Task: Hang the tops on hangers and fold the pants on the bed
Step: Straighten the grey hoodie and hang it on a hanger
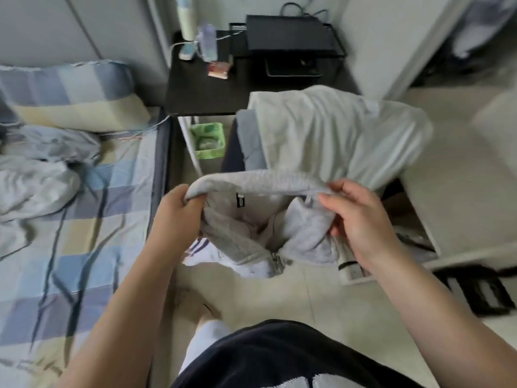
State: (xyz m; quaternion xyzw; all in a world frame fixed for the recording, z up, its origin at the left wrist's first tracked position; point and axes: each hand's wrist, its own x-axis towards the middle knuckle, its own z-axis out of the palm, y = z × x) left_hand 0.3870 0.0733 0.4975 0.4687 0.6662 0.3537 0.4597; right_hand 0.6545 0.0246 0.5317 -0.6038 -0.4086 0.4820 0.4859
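Observation:
I hold a light grey zip-up hoodie [260, 217] up in front of me, its collar stretched between both hands and its zipper hanging below. My left hand [179, 205] grips the collar's left end. My right hand [358, 217] pinches the right end and the hood fabric. Behind the hoodie lies a pile of clothes [330, 135], with a pale greenish-white garment on top and grey and dark pieces under it. The bed [84, 247] with a blue and yellow checked sheet is on my left. No hanger shows.
A rumpled white and blue blanket [36, 175] and a striped pillow [72, 93] lie at the bed's head. A black nightstand [207, 91] with bottles and a black box stands behind. A green basket [208, 140] sits on the floor. Dark objects lie at the right.

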